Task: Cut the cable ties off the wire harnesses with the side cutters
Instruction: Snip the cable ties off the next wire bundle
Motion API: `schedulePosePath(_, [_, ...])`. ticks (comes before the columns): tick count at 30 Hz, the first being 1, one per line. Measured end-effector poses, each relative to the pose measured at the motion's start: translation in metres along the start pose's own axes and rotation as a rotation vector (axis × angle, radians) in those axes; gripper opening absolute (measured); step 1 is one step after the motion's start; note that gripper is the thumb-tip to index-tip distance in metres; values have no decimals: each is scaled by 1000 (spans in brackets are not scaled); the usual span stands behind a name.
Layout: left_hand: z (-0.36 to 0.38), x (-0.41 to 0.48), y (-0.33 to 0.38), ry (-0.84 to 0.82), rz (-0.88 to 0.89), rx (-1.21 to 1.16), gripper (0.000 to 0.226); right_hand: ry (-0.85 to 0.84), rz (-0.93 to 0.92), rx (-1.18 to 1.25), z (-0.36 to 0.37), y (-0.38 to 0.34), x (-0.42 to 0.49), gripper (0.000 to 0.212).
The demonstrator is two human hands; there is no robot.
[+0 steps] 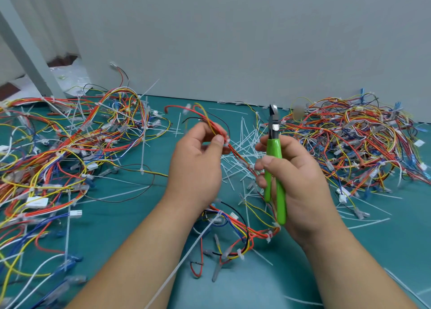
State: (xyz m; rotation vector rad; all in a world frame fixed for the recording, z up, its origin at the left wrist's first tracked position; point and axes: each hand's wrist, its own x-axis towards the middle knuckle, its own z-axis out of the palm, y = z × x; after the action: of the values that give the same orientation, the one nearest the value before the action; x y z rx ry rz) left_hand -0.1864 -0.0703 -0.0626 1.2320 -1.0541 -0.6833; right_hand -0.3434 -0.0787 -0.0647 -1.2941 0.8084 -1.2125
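My left hand (198,164) pinches a red, yellow and black wire harness (210,122) between thumb and fingers, lifted above the green mat. A small white cable tie (226,142) sits on the bundle right at my thumb tip. My right hand (293,180) grips the green-handled side cutters (275,169) upright, jaws (272,110) pointing up and slightly apart, a hand's width to the right of the tie. The same harness trails down under both hands to a looped part (245,236) on the mat with more white ties.
A large tangle of harnesses (70,150) covers the mat on the left, another heap (354,145) lies on the right. Several cut white tie pieces (242,150) are scattered between the hands. A long white tie (182,262) lies under my left forearm. A grey wall (233,40) stands behind.
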Motion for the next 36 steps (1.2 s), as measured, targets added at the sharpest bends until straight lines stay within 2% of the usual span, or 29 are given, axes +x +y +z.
schedulePosePath(3, [1, -8, -2, -198, 126, 230, 13, -39, -107, -115, 1, 2, -2, 45])
schedulePosePath(7, [3, -13, -5, -403, 211, 420, 23, -147, -173, -71, 3, 3, -1, 40])
schedulePosePath(10, [1, -13, -6, -420, 211, 467, 18, -129, -156, -56, 4, 3, -1, 40])
schedulePosePath(13, [2, -13, -6, -339, 167, 481, 12, -111, -111, -51, 4, 2, -2, 42])
schedulePosePath(15, [4, -11, -2, -224, 84, 383, 11, -97, -106, -102, 3, 2, -3, 42])
schedulePosePath(17, [3, -8, 4, -143, -26, 164, 17, -93, -103, -172, 2, 1, -3, 42])
schedulePosePath(19, [0, -6, 8, -118, -131, -36, 29, -127, -118, -226, 3, 1, -5, 42])
schedulePosePath(21, [-2, -5, 10, -125, -202, -133, 45, -181, -127, -260, 5, 3, -6, 44])
schedulePosePath(22, [-3, -4, 10, -136, -210, -162, 45, -202, -120, -274, 5, 4, -7, 46])
schedulePosePath(26, [-4, -4, 9, -142, -236, -190, 8, -241, -117, -332, 5, 7, -7, 49])
schedulePosePath(30, [-5, -2, 8, -108, -267, -247, 14, -217, -124, -295, 5, 7, -6, 50])
schedulePosePath(33, [-5, 0, 10, -127, -312, -468, 26, -184, -131, -190, 3, 4, -3, 49])
schedulePosePath(36, [-5, 0, 7, -164, -284, -500, 51, -115, -96, -24, -1, 3, 1, 54])
